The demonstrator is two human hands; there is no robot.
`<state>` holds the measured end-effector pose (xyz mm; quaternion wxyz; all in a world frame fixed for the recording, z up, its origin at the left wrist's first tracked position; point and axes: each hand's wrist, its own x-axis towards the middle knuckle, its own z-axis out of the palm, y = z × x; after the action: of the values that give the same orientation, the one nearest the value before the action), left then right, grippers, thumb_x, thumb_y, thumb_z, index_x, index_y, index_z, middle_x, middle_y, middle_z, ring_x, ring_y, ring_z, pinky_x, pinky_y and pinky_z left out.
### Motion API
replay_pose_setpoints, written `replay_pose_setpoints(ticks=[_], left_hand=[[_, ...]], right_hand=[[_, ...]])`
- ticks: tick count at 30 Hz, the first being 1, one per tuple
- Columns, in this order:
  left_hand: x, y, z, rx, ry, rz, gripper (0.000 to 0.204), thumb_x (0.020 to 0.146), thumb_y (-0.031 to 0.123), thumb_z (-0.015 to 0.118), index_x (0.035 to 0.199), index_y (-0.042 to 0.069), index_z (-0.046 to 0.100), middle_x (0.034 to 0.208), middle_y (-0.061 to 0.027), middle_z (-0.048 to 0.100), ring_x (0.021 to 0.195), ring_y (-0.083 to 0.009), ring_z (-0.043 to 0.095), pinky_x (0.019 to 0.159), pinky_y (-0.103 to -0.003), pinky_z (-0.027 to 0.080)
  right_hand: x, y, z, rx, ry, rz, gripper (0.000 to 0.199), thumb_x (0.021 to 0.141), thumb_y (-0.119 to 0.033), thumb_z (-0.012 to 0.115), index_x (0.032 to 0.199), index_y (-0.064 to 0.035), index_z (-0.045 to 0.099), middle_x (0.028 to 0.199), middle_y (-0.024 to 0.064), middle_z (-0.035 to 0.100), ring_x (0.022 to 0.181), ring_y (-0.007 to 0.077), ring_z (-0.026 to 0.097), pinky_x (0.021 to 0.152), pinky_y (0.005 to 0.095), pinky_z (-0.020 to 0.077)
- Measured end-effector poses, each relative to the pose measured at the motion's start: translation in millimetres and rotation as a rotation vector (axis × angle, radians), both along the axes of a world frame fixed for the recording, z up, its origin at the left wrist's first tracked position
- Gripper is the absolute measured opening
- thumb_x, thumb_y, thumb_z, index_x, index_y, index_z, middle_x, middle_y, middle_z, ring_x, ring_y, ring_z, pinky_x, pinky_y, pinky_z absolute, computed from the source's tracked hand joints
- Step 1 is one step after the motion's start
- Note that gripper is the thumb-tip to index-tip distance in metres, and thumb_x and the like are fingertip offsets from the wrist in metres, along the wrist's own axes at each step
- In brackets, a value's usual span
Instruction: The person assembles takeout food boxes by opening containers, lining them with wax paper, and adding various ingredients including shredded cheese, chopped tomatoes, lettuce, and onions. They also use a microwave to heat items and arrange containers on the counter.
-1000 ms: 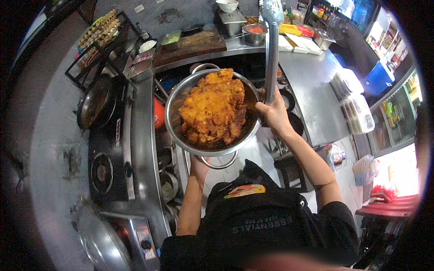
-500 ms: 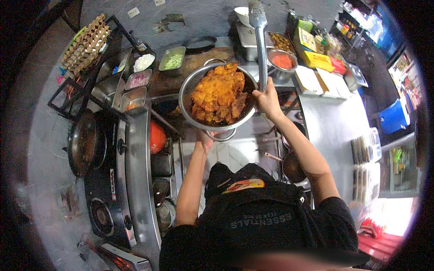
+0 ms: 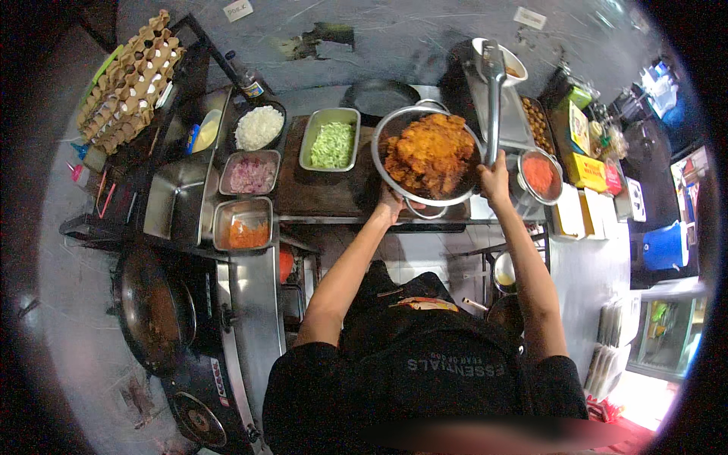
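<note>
A steel bowl (image 3: 379,171) with two loop handles is heaped with orange-brown fried pieces (image 3: 429,152), which look like breaded meat. My left hand (image 3: 389,206) grips it at the near left, its fingers partly under the bowl. At the bowl's right side my right hand (image 3: 494,180) is closed around metal tongs (image 3: 494,114), which point away from me. Whether that hand also grips the rim, I cannot tell. Beneath and left of the bowl lies a dark wooden board (image 3: 315,199), with a tray of chopped green vegetable (image 3: 332,145) on it.
To the left stand a bowl of white chopped food (image 3: 259,127), a purple-pink chopped onion tray (image 3: 252,173) and an orange shredded food tray (image 3: 246,235). A pot of orange-red food (image 3: 540,174) stands right. Egg trays (image 3: 136,83) and a wok (image 3: 155,318) are far left.
My arms have stretched farther out, carrying the bowl and tongs away from me, over the wooden board. The view has shifted too. Both hands keep their hold.
</note>
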<state>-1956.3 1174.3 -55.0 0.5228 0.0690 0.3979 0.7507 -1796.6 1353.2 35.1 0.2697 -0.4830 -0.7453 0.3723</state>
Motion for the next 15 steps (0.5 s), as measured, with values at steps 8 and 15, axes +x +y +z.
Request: replay_pose_setpoints(ticks=[8, 15], left_hand=[[-25.3, 75.7, -65.6, 0.022, -0.164, 0.126, 0.053, 0.098, 0.053, 0.024, 0.133, 0.013, 0.028, 0.084, -0.0128, 0.055, 0.069, -0.031, 0.06, 0.064, -0.063, 0.055], [-17.6, 21.7, -49.8, -0.073, 0.225, 0.119, 0.039, 0.091, 0.007, 0.051, 0.129, 0.004, 0.045, 0.134, -0.0109, 0.043, 0.102, -0.0237, 0.06, 0.077, -0.041, 0.059]], right_hand=[[-2.9, 83.2, -69.1, 0.075, 0.096, 0.021, 0.055, 0.077, -0.005, 0.065, 0.126, -0.0041, 0.04, 0.094, 0.0149, 0.062, 0.082, 0.023, 0.06, 0.075, 0.0366, 0.0485], [-17.7, 77.6, -57.0, 0.163, -0.049, 0.03, 0.044, 0.08, -0.005, 0.062, 0.12, -0.0047, 0.042, 0.09, 0.0166, 0.062, 0.079, 0.0246, 0.06, 0.071, 0.0383, 0.0479]])
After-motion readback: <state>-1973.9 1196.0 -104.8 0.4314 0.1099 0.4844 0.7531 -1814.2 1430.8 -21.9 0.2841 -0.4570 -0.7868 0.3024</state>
